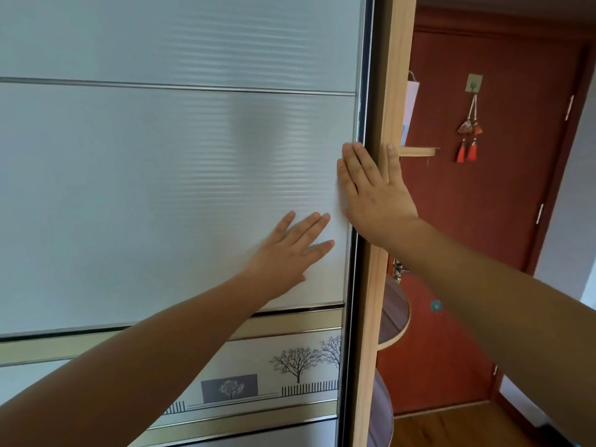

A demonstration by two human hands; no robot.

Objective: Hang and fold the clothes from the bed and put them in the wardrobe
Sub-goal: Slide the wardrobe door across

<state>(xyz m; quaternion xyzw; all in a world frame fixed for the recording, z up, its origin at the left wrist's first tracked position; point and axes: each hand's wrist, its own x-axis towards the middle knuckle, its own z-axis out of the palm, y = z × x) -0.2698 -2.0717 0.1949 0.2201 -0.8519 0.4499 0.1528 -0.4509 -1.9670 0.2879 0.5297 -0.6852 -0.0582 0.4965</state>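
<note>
- The step in hand looked to be working the wardrobe's sliding door (161,175); whether it was being opened or closed could not be told from one view.
- The door's metal edge stood against the wooden side post (395,75), so the wardrobe read as shut on that side.
- The clothes and the bed were out of view, and neither grip carried a garment.
- The right grip (371,191), at 2 o'clock from the middle of the view, was released. Its straight fingers were spread flat across the door's edge, with one fingertip on the post.
- The left grip (290,250), at 7 o'clock of the right one, was also released and pressed palm-flat on the frosted panel, above the tree-print band (300,366).
- If opening was meant, the next move would likely call for a steady push toward 9 o'clock. Flat palms could slip on the smooth panel, so the edge frame seemed the surer purchase.
- Curved corner shelves (395,314) sat at 5 o'clock of the right grip, with a red room door (503,221) behind them.
</note>
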